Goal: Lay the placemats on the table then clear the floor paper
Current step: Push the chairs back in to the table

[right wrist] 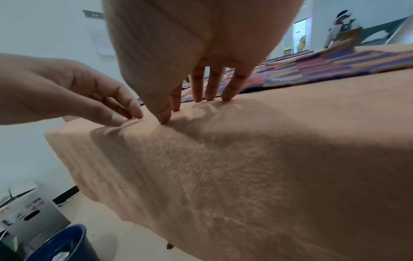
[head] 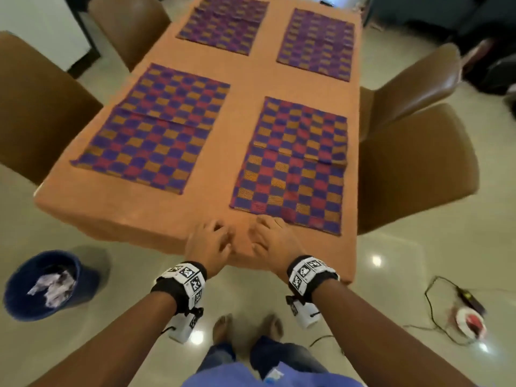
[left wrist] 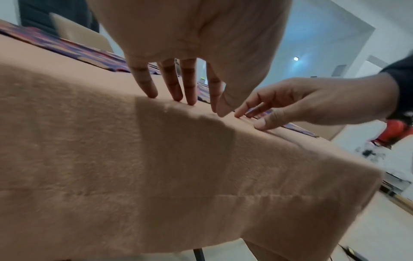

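Note:
Several checkered purple, red and orange placemats lie flat on the table under its orange cloth cover (head: 240, 79): near left (head: 150, 129), near right (head: 293, 169), far left (head: 223, 23), far right (head: 318, 43). My left hand (head: 208, 241) and right hand (head: 272, 236) rest side by side on the near table edge, fingers straight, tips touching the cloth (left wrist: 156, 159). Neither hand holds anything. The near right placemat (right wrist: 312, 68) lies just beyond my right fingertips (right wrist: 210, 95). Crumpled white paper (head: 54, 284) sits inside a blue bin (head: 42, 286) on the floor at left.
Brown chairs stand at the left (head: 36, 107), far left (head: 125, 26) and right (head: 413, 163) of the table. A black cable (head: 435, 300) and a red-and-white object (head: 470, 321) lie on the tiled floor at right. My bare feet (head: 245, 325) stand below the table edge.

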A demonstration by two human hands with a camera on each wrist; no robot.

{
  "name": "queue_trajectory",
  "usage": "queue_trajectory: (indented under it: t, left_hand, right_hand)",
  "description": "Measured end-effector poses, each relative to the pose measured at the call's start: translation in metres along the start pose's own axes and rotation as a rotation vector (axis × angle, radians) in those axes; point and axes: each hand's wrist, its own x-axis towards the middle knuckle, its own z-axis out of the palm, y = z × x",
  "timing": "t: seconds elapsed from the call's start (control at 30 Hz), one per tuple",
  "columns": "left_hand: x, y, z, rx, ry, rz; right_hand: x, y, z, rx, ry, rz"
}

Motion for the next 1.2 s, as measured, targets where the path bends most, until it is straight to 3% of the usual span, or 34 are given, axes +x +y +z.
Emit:
queue_trajectory:
  t: [0.23, 0.4, 0.6, 0.77, 0.97, 1.2]
  left_hand:
    - [0.006, 0.085, 0.030, 0.159, -0.085, 0.214]
    - [0.034, 0.202, 0.068, 0.045, -0.152, 0.367]
    - [0.100, 0.364, 0.096, -0.178, -0.139, 0.319]
    - [0.148, 0.467, 0.114, -0.348, -0.173, 0.190]
    - [0.196, 0.538, 0.125, -0.431, -0.134, 0.070]
    - [0.291, 0.592, 0.122, -0.478, -0.079, -0.015]
  right_hand:
    - [-0.065, 0.077, -0.019, -0.006, 0.023, 0.063]
    - [-0.119, 0.187, -0.059, 0.073, 0.091, 0.128]
    - [-0.153, 0.344, -0.153, -0.033, 0.297, 0.182]
    - [-0.161, 0.444, -0.212, -0.119, 0.289, 0.202]
    - [-0.133, 0.518, -0.244, -0.020, 0.183, 0.097]
    - [-0.057, 0.598, -0.278, 0.079, 0.150, -0.078]
